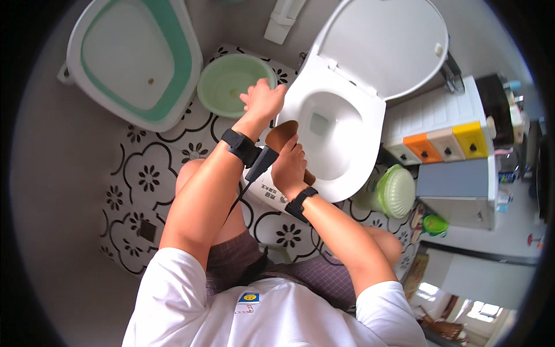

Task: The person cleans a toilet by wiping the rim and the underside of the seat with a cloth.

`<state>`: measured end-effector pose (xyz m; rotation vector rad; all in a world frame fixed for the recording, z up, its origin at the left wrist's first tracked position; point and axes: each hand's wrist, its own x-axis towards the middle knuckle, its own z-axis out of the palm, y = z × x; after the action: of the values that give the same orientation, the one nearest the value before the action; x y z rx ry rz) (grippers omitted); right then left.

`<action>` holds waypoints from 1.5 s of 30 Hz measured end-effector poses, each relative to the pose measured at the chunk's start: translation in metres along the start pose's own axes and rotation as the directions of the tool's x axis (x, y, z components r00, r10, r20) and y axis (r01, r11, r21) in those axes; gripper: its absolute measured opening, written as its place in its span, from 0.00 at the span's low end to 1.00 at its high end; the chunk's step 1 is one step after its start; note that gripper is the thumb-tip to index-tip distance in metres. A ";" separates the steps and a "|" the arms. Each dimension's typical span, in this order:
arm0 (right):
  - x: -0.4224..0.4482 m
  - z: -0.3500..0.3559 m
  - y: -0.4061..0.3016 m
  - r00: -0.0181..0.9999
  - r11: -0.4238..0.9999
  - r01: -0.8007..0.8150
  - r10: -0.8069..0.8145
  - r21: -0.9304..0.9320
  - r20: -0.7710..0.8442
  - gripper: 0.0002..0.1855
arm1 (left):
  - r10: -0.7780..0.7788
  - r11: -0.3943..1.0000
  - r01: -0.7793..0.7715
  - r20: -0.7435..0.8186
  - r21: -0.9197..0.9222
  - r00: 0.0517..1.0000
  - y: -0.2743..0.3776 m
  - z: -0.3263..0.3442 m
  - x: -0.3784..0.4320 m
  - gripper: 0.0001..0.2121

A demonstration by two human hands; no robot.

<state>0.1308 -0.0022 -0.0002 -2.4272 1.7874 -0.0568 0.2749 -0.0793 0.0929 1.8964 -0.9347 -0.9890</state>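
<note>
My right hand (289, 167) is wrapped around a brown flared object (282, 133), perhaps a plunger cup or a vessel. Its wide end points up and left, and its lower end shows below my fingers. It is over the near left rim of a white toilet bowl (331, 134), whose lid (386, 41) is raised. My left hand (263, 99) is above the right rim of a pale green basin (217, 82), beside the toilet. Its fingers are partly curled; the palm is hidden, so I cannot tell whether it holds something.
A white and green folding tub (182, 60) is at the upper left. Close to the toilet's left front sits a white container (262, 191) bearing writing. Right of the toilet are a green lidded bin (396, 191) and a drawer unit (433, 104). A cable (236, 201) hangs from my left wrist.
</note>
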 end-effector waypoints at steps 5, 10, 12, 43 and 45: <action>0.062 0.022 -0.018 0.974 0.989 -0.151 0.151 0.013 -0.167 0.40 | -0.080 0.981 0.052 -0.146 -0.188 0.986 0.008 -0.013 0.000 0.29; 0.160 0.037 -0.001 0.999 0.941 -0.027 0.031 -0.337 0.009 0.56 | -0.102 0.973 0.046 -0.242 -0.227 0.965 0.005 -0.021 0.002 0.27; 0.198 0.044 0.010 0.927 0.883 -0.375 0.361 0.283 0.104 0.63 | -0.099 0.973 0.040 -0.255 -0.228 0.962 0.002 -0.023 0.005 0.27; -0.070 -0.027 0.068 0.936 0.942 0.334 -0.328 -0.029 0.127 0.43 | -0.026 0.981 0.049 0.127 -0.185 0.992 -0.009 0.009 0.004 0.16; -0.061 -0.027 0.058 0.933 0.938 0.345 -0.339 -0.030 0.124 0.43 | -0.021 0.982 0.033 0.066 -0.185 0.998 -0.005 0.009 0.003 0.17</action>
<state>0.0548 0.0373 0.0217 -2.6884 1.3167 0.0988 0.2700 -0.0827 0.0843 1.7343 -0.8242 -1.1191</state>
